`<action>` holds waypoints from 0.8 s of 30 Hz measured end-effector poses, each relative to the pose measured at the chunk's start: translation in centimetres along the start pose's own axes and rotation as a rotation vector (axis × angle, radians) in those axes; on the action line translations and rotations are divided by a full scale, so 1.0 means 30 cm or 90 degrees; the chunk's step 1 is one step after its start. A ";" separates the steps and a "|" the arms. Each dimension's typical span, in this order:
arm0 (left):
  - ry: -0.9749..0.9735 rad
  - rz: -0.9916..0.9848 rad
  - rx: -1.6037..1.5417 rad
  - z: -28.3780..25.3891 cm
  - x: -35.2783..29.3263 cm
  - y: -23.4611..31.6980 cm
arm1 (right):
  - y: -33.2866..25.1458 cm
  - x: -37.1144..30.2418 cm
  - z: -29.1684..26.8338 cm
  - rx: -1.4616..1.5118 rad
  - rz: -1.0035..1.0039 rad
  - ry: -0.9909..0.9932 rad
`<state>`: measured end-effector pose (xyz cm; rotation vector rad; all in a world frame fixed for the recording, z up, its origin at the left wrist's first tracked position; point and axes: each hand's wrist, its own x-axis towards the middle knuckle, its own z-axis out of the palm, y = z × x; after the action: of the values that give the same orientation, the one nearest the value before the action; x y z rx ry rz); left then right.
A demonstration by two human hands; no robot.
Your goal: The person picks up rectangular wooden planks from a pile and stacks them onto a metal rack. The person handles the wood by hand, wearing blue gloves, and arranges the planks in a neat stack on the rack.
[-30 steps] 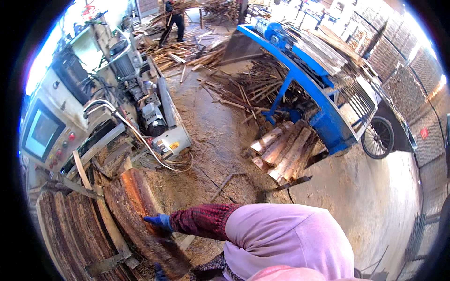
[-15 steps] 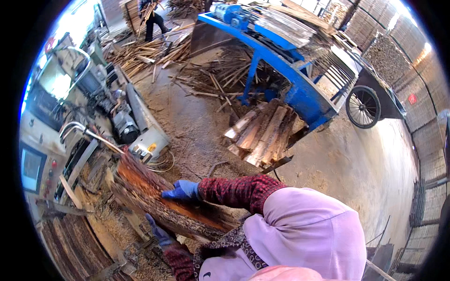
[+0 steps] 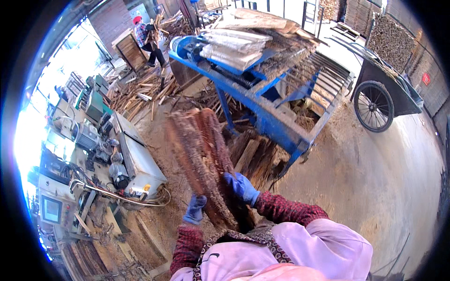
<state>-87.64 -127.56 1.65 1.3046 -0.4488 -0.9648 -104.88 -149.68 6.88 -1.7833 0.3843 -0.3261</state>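
Observation:
A long bundle of rough, bark-covered wood slabs (image 3: 202,159) stands tilted in front of my body, its far end raised toward the blue machine. My left hand (image 3: 194,209), in a blue glove, presses against the left edge of the slabs. On the opposite edge my right hand (image 3: 242,188), gloved in blue too, has its fingers wrapped round the wood. Both hands grip the slabs from the sides near their lower part. The lower end rests close to my apron, and how many pieces there are is hard to make out.
Ahead stands a blue-framed machine (image 3: 267,110) with boards (image 3: 234,47) on top and slabs (image 3: 253,157) beneath. A wheeled cart (image 3: 389,93) is at right. Motors and a grey cabinet (image 3: 136,152) line the left. Another person (image 3: 147,40) carries sticks beyond scattered wood (image 3: 136,100).
The slabs have swung from the left to straight ahead, with their far end now higher. Both hands moved right with them, and the view has turned toward the blue machine.

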 end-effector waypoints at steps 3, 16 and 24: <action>-0.048 -0.008 -0.030 0.286 0.198 0.041 | 0.177 0.033 -0.229 0.183 0.017 0.112; -0.320 0.198 -0.088 1.379 1.212 1.294 | -0.431 0.688 -1.912 -0.085 -0.287 0.368; -0.479 0.449 0.712 1.356 1.213 0.241 | 0.866 -0.468 -1.768 0.406 0.292 0.913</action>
<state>-95.84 -181.28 10.38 1.4832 -2.0945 -0.5242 -141.87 -196.07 -5.90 -0.5478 1.4548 -1.2131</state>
